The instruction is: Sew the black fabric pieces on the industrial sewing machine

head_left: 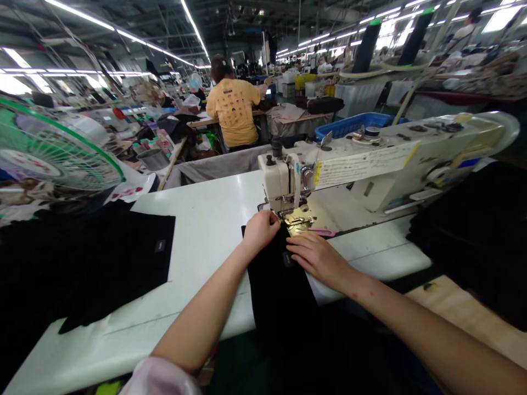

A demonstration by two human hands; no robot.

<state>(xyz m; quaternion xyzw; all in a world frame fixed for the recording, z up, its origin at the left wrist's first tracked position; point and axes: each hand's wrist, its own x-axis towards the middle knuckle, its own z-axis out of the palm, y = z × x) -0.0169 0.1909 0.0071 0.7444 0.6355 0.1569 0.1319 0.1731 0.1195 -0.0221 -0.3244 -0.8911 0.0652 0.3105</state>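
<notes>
A piece of black fabric [275, 291] runs from the white table's front edge up to the sewing machine's head [282, 184]. My left hand [260, 229] is beside the needle area, thumb and fingertips pinched together; whatever lies between them is too small to make out. Flat on the fabric's right edge rests my right hand [319, 259], its fingers stretched out next to a small dark label [287, 259]. Just beyond that hand are the brass-coloured plate [300, 220] and a slim pink tool [323, 232]. The fabric's far end is hidden under the machine head and my left fingers.
Black fabric pieces [123, 258] are stacked on the left of the table [197, 219], one with a label. More black cloth [473, 236] lies on the right. A green fan [61, 148] stands back left. Ahead, a person in a yellow shirt [234, 109] sits facing away.
</notes>
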